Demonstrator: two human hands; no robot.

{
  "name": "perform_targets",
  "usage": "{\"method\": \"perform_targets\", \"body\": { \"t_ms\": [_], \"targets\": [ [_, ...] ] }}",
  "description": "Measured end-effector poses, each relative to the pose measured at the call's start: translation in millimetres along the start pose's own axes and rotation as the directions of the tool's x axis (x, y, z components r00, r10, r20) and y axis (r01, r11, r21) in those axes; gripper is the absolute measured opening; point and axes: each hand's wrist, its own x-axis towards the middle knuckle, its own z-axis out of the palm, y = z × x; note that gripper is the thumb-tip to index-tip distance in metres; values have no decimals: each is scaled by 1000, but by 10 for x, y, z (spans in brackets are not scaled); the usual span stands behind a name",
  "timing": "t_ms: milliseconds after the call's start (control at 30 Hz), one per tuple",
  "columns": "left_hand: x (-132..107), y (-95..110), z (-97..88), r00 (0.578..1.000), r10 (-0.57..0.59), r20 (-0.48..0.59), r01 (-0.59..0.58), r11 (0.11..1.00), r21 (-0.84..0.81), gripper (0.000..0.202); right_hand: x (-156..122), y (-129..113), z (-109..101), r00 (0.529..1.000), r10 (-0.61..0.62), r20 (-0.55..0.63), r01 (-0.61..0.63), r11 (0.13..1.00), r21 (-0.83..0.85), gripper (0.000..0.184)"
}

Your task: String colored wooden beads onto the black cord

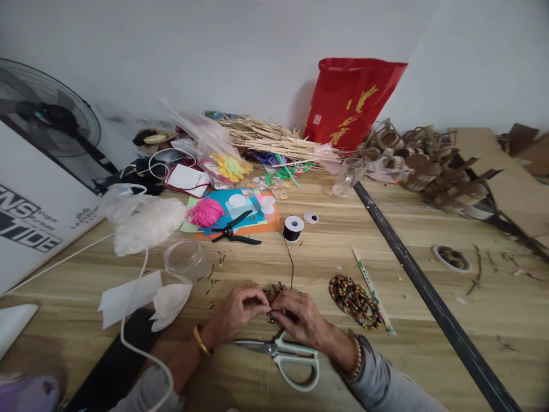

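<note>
My left hand (238, 312) and my right hand (300, 317) meet low at the centre of the wooden floor (326, 257), fingers pinched together on a small cluster of coloured beads (271, 294). A thin black cord (290, 266) runs from the beads up to a black spool (293, 228). White-handled scissors (283, 353) lie just under my wrists. A coiled strand of coloured beads (354, 298) rests right of my right hand.
Black pliers (234, 232) and pink yarn (205, 212) lie on coloured paper. A clear jar (185, 260), plastic bags (143, 220), bamboo sticks (266, 137), a red bag (349, 103), cardboard baskets (412, 154), a fan (47, 114) and a dark floor strip (420, 274) surround the spot.
</note>
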Motion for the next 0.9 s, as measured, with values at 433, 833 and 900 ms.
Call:
{"method": "perform_targets", "body": {
  "t_ms": [433,833,900],
  "targets": [
    [2,-80,96,962,269,47,-273,953,134,13,8,14,3,983,107,-149,-112,993,-26,19],
    [-74,-89,150,929,284,238,-361,839,407,14,25,-16,-3,978,126,-165,-131,991,-21,20],
    [-76,-88,162,927,289,240,-367,827,426,15,21,-10,0,978,131,-161,-136,991,-19,19]
  ]
}}
